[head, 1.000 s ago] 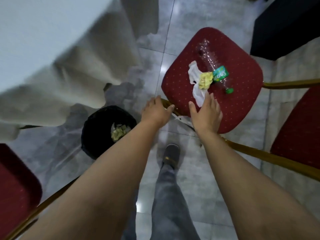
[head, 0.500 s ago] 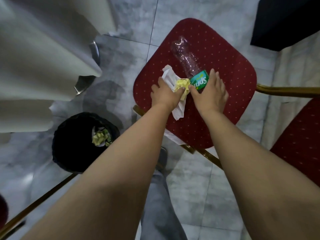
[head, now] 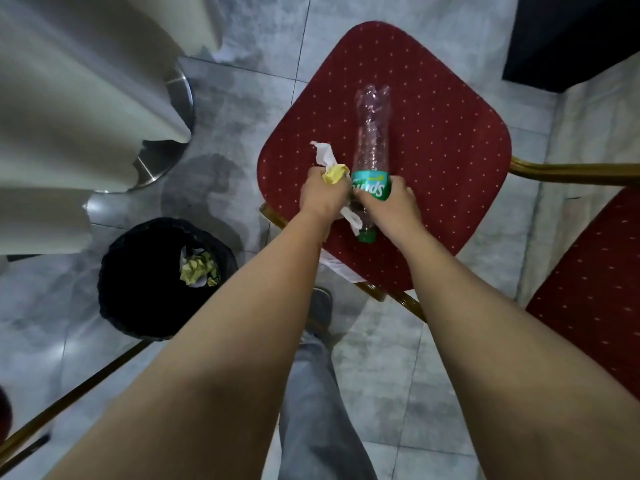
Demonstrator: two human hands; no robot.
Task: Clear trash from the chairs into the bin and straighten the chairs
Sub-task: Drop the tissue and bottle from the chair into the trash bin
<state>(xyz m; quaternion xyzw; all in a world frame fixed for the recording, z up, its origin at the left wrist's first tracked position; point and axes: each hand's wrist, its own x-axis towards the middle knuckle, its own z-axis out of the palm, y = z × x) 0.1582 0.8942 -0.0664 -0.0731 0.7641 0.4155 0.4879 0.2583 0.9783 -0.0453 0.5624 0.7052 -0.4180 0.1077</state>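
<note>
A view from above, looking down a person's two bare forearms to a red cushioned chair seat [head: 433, 140] dotted with small pale specks, standing on a grey tiled floor [head: 242, 109]. The left hand [head: 323, 195] is curled around a crumpled yellow paper [head: 335, 173] together with a white tissue [head: 323, 154], whose ends stick out on the far side of the fist and below it. The right hand [head: 394, 204] is just beside it, fingers wrapped around the green label of a clear plastic bottle [head: 371, 133]. The bottle lies along the seat, its crushed base pointing away and its green cap [head: 366, 236] toward the person.

To the near left of the chair, on the floor, stands a round black bin [head: 138, 289]. Inside it, toward its right side, lie crumpled yellow papers [head: 197, 270] with some white paper beneath them.

A white draped cloth [head: 69, 116] fills the far left, with a round metal base [head: 173, 133] showing under it. Part of a second red chair [head: 595, 292] sits at the right edge. A grey trouser leg [head: 311, 410] and a shoe [head: 320, 308] show between the forearms.
</note>
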